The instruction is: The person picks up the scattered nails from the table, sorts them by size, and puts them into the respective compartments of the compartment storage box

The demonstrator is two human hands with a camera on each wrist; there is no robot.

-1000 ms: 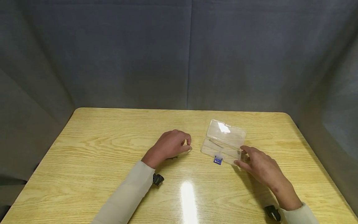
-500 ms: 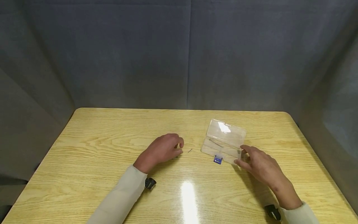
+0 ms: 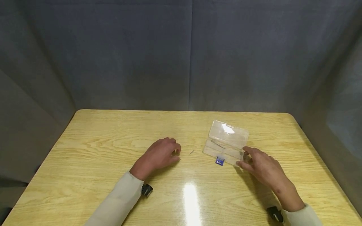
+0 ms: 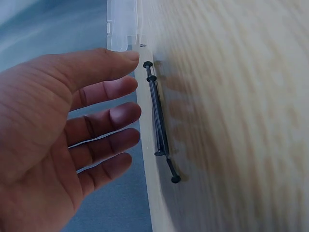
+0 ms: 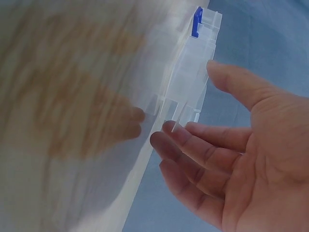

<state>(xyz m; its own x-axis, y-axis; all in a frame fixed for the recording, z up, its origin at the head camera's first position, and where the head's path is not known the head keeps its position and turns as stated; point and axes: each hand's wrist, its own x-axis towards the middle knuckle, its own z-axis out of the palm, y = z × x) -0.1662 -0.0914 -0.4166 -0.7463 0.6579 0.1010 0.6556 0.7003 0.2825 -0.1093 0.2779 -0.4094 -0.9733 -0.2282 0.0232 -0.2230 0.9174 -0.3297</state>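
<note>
Two hands on the counter (image 3: 93, 147): one over loose nails, one steadying an open clear box.

The left hand (image 3: 158, 155) lies palm-down with relaxed, straight fingers (image 4: 104, 118), holding nothing; the wrist view shows at least three dark nails (image 4: 159, 121) bunched on the wood just beside its fingertips, kept together there (their exact number is hard to tell where they overlap). One more small nail (image 3: 192, 152) lies alone between that hand and the plastic box (image 3: 226, 142). The right hand (image 3: 261, 168) touches the box's near right corner with loosely spread fingers (image 5: 193, 145), apparently bracing it so the lid stays open; one thin nail (image 3: 217, 144) lies inside it, and one blue latch (image 3: 219, 161) faces the person.
</note>
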